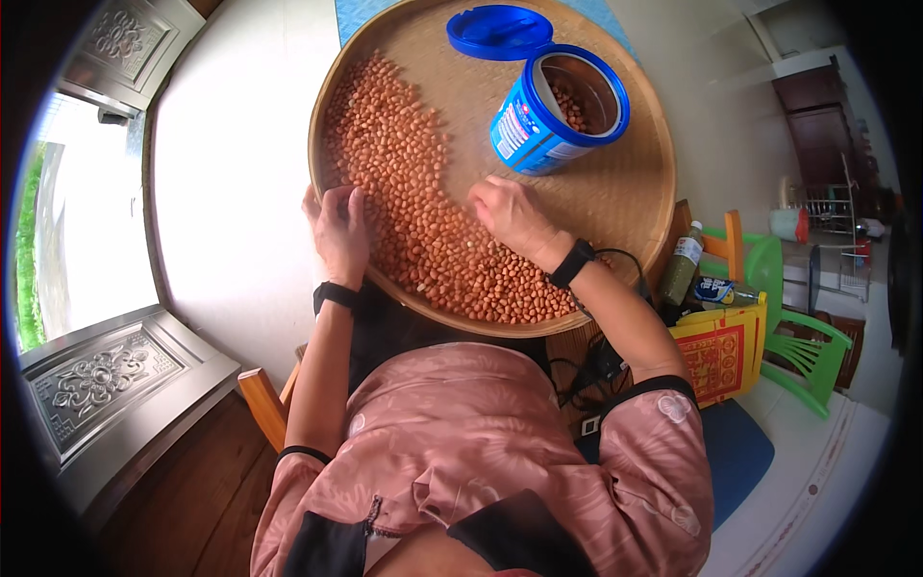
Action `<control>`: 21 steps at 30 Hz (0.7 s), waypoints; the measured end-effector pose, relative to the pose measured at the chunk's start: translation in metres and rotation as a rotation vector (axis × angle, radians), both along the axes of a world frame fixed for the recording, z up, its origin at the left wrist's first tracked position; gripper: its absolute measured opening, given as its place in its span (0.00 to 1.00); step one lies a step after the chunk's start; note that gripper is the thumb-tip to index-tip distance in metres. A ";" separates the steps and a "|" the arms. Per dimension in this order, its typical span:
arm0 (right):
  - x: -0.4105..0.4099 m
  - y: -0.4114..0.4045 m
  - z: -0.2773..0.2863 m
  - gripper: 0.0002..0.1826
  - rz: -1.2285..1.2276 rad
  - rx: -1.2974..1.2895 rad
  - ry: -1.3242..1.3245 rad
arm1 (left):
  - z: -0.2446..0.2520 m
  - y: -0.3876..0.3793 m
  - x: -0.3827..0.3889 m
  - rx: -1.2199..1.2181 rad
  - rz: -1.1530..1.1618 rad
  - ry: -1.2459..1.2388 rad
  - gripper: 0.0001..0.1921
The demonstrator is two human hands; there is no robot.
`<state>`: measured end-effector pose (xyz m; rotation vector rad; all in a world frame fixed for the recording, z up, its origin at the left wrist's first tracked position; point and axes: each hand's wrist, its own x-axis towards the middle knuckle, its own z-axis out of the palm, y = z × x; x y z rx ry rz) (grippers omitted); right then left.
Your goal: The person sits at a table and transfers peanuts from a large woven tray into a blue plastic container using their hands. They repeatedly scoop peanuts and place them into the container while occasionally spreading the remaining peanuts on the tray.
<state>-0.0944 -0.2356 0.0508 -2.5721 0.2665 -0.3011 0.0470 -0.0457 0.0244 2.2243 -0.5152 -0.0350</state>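
Note:
A large round woven bamboo tray (598,216) lies before me, with a wide band of reddish-skinned peanuts (404,159) along its left and near sides. My left hand (340,229) is at the tray's left rim, its fingers curled and its thumb over the peanuts; whether it grips the rim is unclear. Just above the inner edge of the peanuts is my right hand (513,216), fingers bent inward and slightly blurred. Anything inside those fingers is hidden. Beyond it, on the tray, a blue tub (533,133) stands open with peanuts inside, its blue lid (499,30) tipped back.
To the right are a bottle (681,267), a yellow-and-red bag (721,353) bearing writing, and a green plastic chair (800,339). Black cables (591,364) lie by the tray's near right edge. A metal door with relief panels (108,382) is at left.

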 end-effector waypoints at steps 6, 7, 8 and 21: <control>0.002 0.004 0.000 0.01 0.059 -0.016 0.022 | -0.001 -0.002 0.000 -0.003 0.000 -0.001 0.11; 0.003 0.005 -0.002 0.02 0.102 -0.039 0.027 | -0.001 -0.002 0.000 0.002 0.007 0.000 0.11; 0.002 0.006 -0.003 0.02 0.101 -0.038 0.027 | -0.001 -0.001 0.000 0.007 0.013 -0.001 0.11; 0.001 0.004 0.041 0.02 0.028 -0.079 -0.115 | -0.002 0.000 0.000 0.003 -0.009 -0.028 0.11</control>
